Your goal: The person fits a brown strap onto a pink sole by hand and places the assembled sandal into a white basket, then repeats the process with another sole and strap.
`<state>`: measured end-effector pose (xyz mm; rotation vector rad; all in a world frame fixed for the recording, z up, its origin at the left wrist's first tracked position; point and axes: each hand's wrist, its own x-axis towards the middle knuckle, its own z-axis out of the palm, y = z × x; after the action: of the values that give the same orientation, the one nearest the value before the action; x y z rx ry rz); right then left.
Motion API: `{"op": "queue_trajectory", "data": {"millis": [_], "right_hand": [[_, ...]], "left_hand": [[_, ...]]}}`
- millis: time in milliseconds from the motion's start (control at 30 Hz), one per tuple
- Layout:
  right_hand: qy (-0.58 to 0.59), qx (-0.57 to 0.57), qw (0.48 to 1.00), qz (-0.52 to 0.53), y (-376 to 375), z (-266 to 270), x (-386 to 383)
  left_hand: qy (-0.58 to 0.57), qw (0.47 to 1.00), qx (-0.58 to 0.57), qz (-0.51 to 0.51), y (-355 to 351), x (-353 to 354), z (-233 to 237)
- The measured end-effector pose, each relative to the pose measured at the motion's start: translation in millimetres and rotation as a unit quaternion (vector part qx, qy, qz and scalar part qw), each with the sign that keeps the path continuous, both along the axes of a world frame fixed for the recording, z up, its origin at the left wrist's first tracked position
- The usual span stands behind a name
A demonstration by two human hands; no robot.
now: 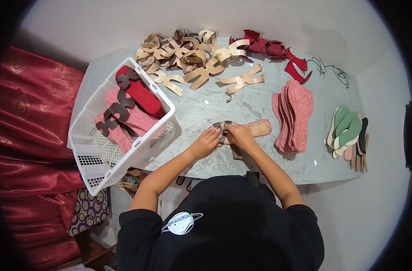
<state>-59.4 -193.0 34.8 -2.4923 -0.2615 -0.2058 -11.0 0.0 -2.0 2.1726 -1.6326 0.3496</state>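
Head: sole [259,128] crosswise, bare end right

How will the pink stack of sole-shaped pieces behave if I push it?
The pink stack may slide apart, since its layers are fanned. Each layer probably flexes, looking thin. Rolling seems unlikely: it lies flat on the table.

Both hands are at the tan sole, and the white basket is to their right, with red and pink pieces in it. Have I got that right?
Not quite: the head view shows the white basket to the left of the hands, not the right. As you say, the left hand and right hand are at the tan sole, and the basket holds red and pink pieces.
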Motion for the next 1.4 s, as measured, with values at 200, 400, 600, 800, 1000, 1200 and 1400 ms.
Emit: {"op": "queue_trajectory", "data": {"millis": [200,400,600,800,1000,1200,1400], "right_hand": [[-0.022,0.010,1.000,-0.018,7,-13,-9],[-0.066,-0.008,0.998,-0.012,10,-22,-13],[-0.096,-0.024,0.995,-0.029,15,-25,-15],[-0.104,-0.038,0.994,-0.023,18,-25,-18],[-0.107,-0.057,0.992,-0.035,23,-29,-22],[-0.110,-0.058,0.992,-0.025,21,-33,-24],[-0.074,-0.052,0.996,-0.005,20,-38,-32]], "left_hand": [[0.012,1.000,-0.004,0.003,-1,-1,2],[0.012,1.000,-0.004,0.008,-1,-1,2],[0.013,1.000,-0.004,0.014,-2,-2,3],[0.018,1.000,-0.015,0.018,-2,-3,5],[0.025,0.999,-0.023,0.021,-2,-3,6],[0.028,0.999,-0.034,0.017,-2,-3,6],[0.030,0.999,-0.037,0.015,-2,-2,5]]}}
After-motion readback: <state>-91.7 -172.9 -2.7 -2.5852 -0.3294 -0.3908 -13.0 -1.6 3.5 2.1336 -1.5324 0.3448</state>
